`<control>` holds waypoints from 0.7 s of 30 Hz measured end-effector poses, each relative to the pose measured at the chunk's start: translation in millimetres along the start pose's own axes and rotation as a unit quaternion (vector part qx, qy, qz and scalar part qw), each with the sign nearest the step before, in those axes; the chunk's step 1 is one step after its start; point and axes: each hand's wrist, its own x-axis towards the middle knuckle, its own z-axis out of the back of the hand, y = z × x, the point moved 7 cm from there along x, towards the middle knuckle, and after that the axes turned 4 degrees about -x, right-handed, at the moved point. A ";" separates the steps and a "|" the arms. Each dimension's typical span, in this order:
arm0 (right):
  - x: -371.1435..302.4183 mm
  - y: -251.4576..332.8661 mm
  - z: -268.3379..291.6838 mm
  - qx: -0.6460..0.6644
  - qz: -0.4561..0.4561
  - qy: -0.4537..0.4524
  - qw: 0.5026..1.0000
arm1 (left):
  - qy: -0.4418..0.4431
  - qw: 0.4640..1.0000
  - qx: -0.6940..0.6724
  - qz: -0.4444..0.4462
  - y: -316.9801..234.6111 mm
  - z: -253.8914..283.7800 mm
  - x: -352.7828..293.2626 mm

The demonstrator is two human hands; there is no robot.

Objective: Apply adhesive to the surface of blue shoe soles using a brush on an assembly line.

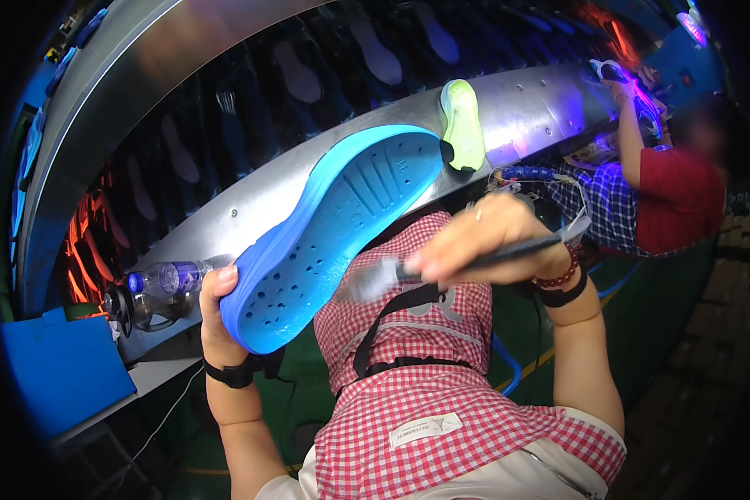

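A blue shoe sole [342, 225], with holes at its heel end and grooves toward the toe, is held up tilted in front of me. My left hand [217, 302] grips it by the heel end, thumb along the outer edge. In my right hand [487, 237] is a brush with a dark handle [517, 250]. Its pale bristles [367, 281], smeared by motion, are close to the sole's inner edge; whether they touch cannot be made out. The sole's inside looks wet and shiny near the heel.
A yellow-green sole [463, 125] lies on the metal ledge [517, 108] beside a row of soles [297, 73] in the machine. Clear bottles [171, 281] stand at the left by a blue panel [67, 367]. A person in a red shirt [683, 196] works at the right.
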 end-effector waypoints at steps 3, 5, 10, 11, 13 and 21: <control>3.0 -22.3 7.0 -0.052 -0.011 -0.058 0.997 | 0.056 0.995 -0.086 -0.006 -3.2 -5.0 0.6; -3.4 -27.3 -2.0 -0.031 -0.033 -0.032 0.998 | 0.040 0.998 -0.049 -0.029 -6.7 5.6 1.7; -2.2 20.3 -11.6 -0.043 0.031 -0.029 0.998 | 0.137 0.968 -0.207 -0.043 -10.9 12.8 6.6; -0.4 21.6 -9.9 -0.046 0.021 -0.060 0.997 | 0.224 0.948 -0.216 -0.068 -0.8 10.6 21.6; 5.9 6.4 -11.6 -0.073 -0.008 -0.111 0.991 | 0.103 0.953 -0.271 -0.092 20.8 5.5 47.7; -1.5 -90.5 -26.3 0.132 -0.263 -0.216 0.931 | 0.195 0.932 -0.306 0.007 79.9 -35.9 71.5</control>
